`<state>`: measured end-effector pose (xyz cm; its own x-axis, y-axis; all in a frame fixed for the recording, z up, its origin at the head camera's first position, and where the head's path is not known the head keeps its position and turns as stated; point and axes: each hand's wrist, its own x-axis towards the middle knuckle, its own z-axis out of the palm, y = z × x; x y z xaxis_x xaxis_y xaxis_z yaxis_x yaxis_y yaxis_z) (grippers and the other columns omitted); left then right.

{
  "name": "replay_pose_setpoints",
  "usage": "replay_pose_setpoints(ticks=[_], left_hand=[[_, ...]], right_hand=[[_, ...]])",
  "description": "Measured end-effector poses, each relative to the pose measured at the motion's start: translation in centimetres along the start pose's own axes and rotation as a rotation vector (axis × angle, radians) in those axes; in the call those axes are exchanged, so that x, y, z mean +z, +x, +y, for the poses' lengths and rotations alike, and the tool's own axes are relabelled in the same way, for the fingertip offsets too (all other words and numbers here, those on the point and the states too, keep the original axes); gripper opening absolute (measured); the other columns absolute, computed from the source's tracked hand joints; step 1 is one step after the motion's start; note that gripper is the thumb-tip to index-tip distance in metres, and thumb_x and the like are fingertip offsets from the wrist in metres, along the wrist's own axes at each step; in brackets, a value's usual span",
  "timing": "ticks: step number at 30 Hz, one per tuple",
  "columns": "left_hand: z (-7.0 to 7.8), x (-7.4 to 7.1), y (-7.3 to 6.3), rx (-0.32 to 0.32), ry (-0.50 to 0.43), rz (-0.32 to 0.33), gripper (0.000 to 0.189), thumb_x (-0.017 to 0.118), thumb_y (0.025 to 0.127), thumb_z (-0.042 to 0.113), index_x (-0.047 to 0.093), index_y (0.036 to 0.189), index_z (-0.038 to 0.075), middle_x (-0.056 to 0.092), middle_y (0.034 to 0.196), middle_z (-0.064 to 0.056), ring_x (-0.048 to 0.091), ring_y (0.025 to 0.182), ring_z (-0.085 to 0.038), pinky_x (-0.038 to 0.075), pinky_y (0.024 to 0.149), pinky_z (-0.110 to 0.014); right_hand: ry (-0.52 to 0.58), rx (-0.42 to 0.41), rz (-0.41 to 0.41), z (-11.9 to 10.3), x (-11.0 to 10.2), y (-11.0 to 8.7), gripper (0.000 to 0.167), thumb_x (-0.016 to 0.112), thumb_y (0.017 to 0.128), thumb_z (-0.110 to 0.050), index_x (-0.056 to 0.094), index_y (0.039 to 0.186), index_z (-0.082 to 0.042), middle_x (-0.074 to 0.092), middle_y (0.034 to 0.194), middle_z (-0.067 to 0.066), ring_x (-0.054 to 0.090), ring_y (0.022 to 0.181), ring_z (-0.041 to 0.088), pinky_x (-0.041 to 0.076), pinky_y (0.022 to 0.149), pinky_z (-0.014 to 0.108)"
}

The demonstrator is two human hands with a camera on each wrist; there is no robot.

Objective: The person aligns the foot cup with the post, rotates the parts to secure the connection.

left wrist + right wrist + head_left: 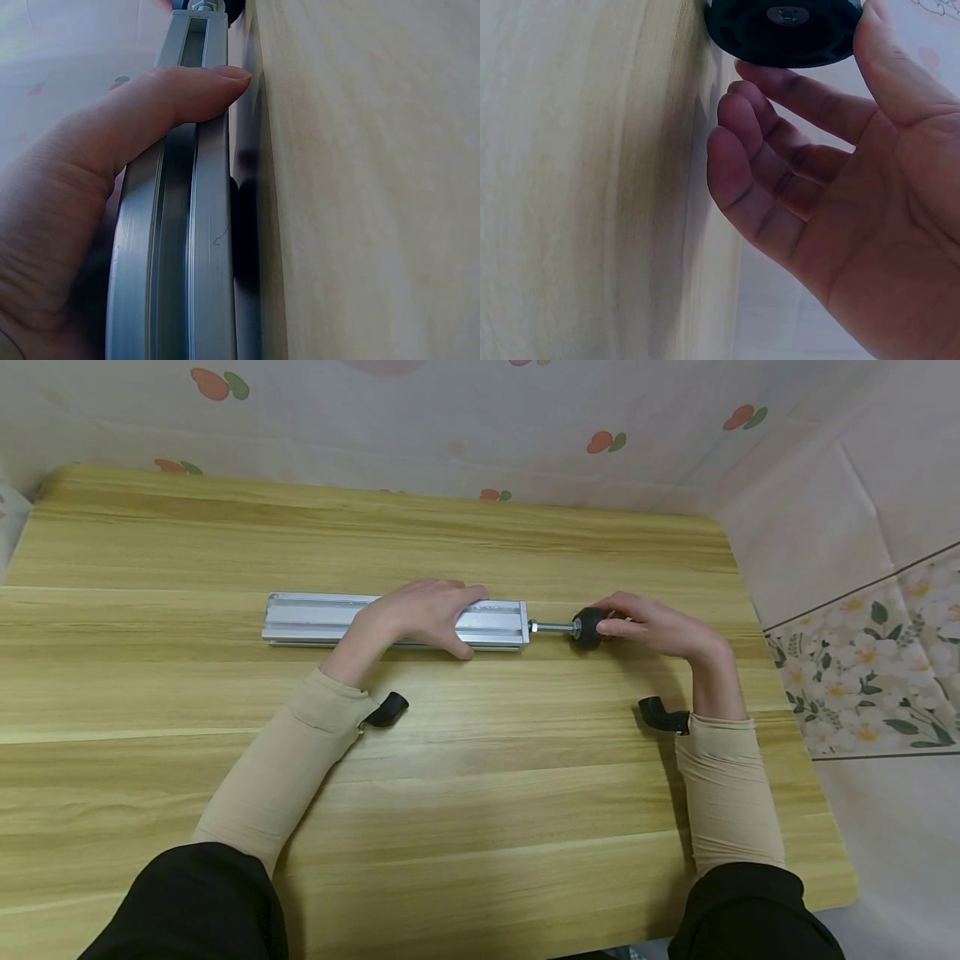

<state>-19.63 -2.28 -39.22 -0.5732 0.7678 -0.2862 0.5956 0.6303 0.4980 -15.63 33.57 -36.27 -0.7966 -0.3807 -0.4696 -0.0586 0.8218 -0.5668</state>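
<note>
A silver aluminium extrusion profile [322, 620] lies lengthwise across the wooden table. My left hand [420, 614] grips it from above near its right end, thumb over the near side. In the left wrist view the thumb crosses the slotted side of the profile [211, 247]. From the profile's right end sticks out a threaded rod [557, 627] with a nut [533, 627], ending in a round black levelling foot [587, 628]. My right hand [660, 625] pinches that foot between thumb and fingers. Seen from the right wrist, the foot's underside [780, 41] shows a cross-slot screw; the other fingers curl loosely below.
The wooden table [487, 827] extends around the work. A patterned white covering [420, 435] stands along its back edge and another hangs at the right. Black wrist camera mounts [387, 709] stick out from both sleeves.
</note>
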Motion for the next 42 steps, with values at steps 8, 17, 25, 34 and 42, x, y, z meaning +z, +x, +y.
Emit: replay_pose_setpoints(ticks=[8, 17, 25, 34, 42], left_hand=[[-0.1, 0.0, 0.0, -0.007, -0.009, -0.001, 0.079, 0.076, 0.083, 0.041, 0.043, 0.151, 0.015, 0.062, 0.135, -0.009, 0.059, 0.122, -0.027, 0.045, 0.11, -0.048], [-0.1, 0.1, 0.0, -0.006, -0.006, 0.002, 0.081, 0.076, 0.083, 0.042, 0.042, 0.152, 0.014, 0.061, 0.14, -0.01, 0.058, 0.127, -0.028, 0.043, 0.113, -0.049], [-0.1, 0.0, 0.0, -0.003, -0.008, 0.002, 0.081, 0.076, 0.084, 0.041, 0.043, 0.152, 0.014, 0.062, 0.139, -0.01, 0.059, 0.125, -0.028, 0.044, 0.112, -0.048], [0.0, 0.1, 0.1, -0.006, 0.003, -0.001, 0.08, 0.077, 0.084, 0.042, 0.044, 0.151, 0.013, 0.063, 0.134, -0.01, 0.06, 0.118, -0.027, 0.045, 0.108, -0.048], [-0.1, 0.1, 0.1, 0.0, 0.009, 0.001, 0.079, 0.077, 0.084, 0.041, 0.044, 0.15, 0.012, 0.064, 0.132, -0.01, 0.059, 0.119, -0.028, 0.044, 0.11, -0.048]], right_hand=[[-0.027, -0.033, -0.002, 0.0, -0.2, -0.1, 0.05, 0.052, 0.108, -0.031, 0.046, 0.155, -0.013, 0.054, 0.144, 0.013, 0.052, 0.126, 0.027, 0.042, 0.106, 0.045], [0.066, -0.046, 0.023, -0.5, 0.3, 0.5, 0.074, 0.084, 0.085, -0.012, 0.044, 0.147, -0.01, 0.054, 0.141, 0.013, 0.062, 0.12, 0.032, 0.053, 0.101, 0.042], [0.047, -0.041, 0.06, -0.8, 1.0, 1.2, 0.073, 0.087, 0.079, -0.004, 0.045, 0.139, -0.005, 0.053, 0.136, 0.014, 0.063, 0.115, 0.033, 0.055, 0.099, 0.047], [0.015, -0.049, 0.085, -0.4, 0.6, 0.7, 0.06, 0.083, 0.086, -0.009, 0.051, 0.136, -0.003, 0.063, 0.128, 0.018, 0.063, 0.116, 0.031, 0.054, 0.099, 0.039], [-0.022, -0.075, 0.083, -0.2, 0.3, 0.2, 0.055, 0.076, 0.092, -0.017, 0.057, 0.142, -0.002, 0.064, 0.13, 0.018, 0.061, 0.115, 0.029, 0.046, 0.087, 0.014]])
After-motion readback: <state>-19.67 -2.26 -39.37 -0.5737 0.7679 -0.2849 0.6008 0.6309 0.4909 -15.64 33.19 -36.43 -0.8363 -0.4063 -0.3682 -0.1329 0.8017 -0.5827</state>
